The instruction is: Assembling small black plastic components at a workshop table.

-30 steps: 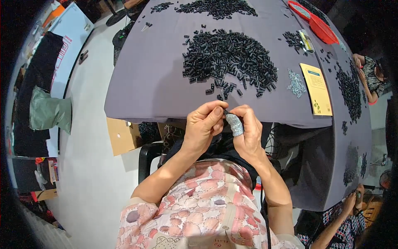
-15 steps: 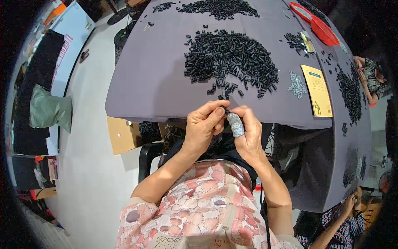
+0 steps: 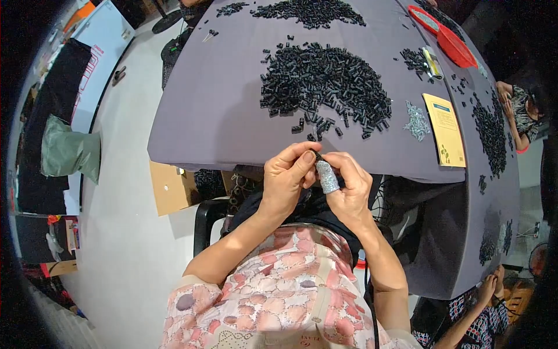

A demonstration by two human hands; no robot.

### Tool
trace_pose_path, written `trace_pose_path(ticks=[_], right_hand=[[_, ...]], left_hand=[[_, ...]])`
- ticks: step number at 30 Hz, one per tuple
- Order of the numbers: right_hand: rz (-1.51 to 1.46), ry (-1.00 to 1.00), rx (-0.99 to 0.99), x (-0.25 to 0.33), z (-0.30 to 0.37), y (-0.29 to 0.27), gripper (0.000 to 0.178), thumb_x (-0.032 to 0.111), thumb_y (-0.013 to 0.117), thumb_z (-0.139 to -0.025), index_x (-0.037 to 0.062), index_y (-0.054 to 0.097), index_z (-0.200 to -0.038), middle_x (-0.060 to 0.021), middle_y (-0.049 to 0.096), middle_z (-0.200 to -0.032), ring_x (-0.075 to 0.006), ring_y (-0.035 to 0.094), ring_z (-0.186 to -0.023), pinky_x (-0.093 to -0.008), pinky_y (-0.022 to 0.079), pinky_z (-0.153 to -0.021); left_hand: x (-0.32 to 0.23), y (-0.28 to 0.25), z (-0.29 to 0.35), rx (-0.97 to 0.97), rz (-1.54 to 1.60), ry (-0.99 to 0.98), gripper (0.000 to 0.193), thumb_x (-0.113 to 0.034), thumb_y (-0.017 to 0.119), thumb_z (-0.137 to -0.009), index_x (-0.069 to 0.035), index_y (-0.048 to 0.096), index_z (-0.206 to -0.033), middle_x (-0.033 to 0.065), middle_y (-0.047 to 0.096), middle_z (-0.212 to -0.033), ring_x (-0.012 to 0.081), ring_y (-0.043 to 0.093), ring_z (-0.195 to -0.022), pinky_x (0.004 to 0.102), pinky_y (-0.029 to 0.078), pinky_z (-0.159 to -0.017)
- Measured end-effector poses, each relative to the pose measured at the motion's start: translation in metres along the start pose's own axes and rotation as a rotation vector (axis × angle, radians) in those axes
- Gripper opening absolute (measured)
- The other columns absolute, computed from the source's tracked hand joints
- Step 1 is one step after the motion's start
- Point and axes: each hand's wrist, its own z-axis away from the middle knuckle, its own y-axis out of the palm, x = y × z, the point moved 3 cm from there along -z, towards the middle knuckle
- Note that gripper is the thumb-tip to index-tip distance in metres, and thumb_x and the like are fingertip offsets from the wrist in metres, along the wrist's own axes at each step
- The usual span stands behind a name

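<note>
Just off the table's near edge, my two hands meet around a small black cylindrical piece point(image 3: 316, 155). My left hand point(image 3: 288, 174) pinches it between thumb and forefinger. A silvery-grey cover point(image 3: 327, 176) wraps the thumb of my right hand point(image 3: 350, 189), and that thumb presses against the piece from the other side. The fingers of the right hand are bent close around it; most of the piece is hidden by my fingertips. Beyond my hands, a big heap of similar black pieces point(image 3: 325, 81) lies on the grey-covered table point(image 3: 203, 110), with a few strays at its near side.
Right of the heap are a small pile of clear bits point(image 3: 416, 121), a yellow booklet point(image 3: 444, 129) and red baskets point(image 3: 454, 47). More black pieces point(image 3: 308, 11) lie at the far edge. Other people's hands point(image 3: 491, 286) work along the right side. A cardboard box point(image 3: 173, 189) stands below the table.
The covered right thumb has tilted slightly and shifted a little left against the black piece. My left hand keeps its pinch, almost unmoved.
</note>
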Motion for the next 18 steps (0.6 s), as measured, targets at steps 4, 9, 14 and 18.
trace_pose_path(ticks=[4, 9, 14, 18], right_hand=[[0.077, -0.047, 0.059, -0.003, -0.002, -0.001, 0.023, -0.009, 0.051, -0.068, 0.0, 0.055, -0.09, -0.0144, 0.057, -0.082, -0.0308, 0.059, -0.07, -0.0332, 0.048, -0.061], [-0.079, 0.01, 0.013, -0.012, 0.002, 0.006, 0.021, -0.008, 0.051, -0.07, -0.0003, 0.054, -0.09, -0.0141, 0.057, -0.082, -0.0304, 0.059, -0.072, -0.0324, 0.047, -0.064], [-0.114, 0.032, -0.048, -0.015, 0.002, 0.005, 0.026, -0.009, 0.05, -0.07, -0.0009, 0.056, -0.094, -0.0132, 0.059, -0.087, -0.0246, 0.061, -0.074, -0.0292, 0.047, -0.066], [-0.109, 0.025, -0.063, -0.016, 0.001, 0.004, 0.027, -0.01, 0.052, -0.07, -0.0005, 0.059, -0.094, -0.0117, 0.059, -0.086, -0.0206, 0.06, -0.072, -0.0272, 0.047, -0.065]], left_hand=[[-0.002, -0.002, -0.002, 0.013, -0.133, 0.075, 0.019, -0.011, 0.051, -0.089, 0.001, 0.059, -0.103, -0.0006, 0.049, -0.061, 0.0054, 0.042, -0.052, 0.0183, 0.034, -0.048], [-0.006, -0.002, -0.004, -0.001, -0.093, 0.034, 0.02, -0.01, 0.05, -0.09, 0.001, 0.059, -0.104, -0.0003, 0.049, -0.061, 0.0055, 0.041, -0.051, 0.0188, 0.036, -0.049], [-0.001, -0.003, -0.003, -0.024, 0.032, -0.098, 0.022, -0.014, 0.049, -0.09, 0.001, 0.057, -0.105, 0.0005, 0.048, -0.063, 0.007, 0.04, -0.053, 0.0192, 0.033, -0.049], [0.0, -0.007, -0.005, -0.008, 0.03, -0.115, 0.022, -0.014, 0.049, -0.091, 0.0, 0.057, -0.106, 0.0019, 0.05, -0.063, 0.0076, 0.042, -0.054, 0.0193, 0.034, -0.049]])
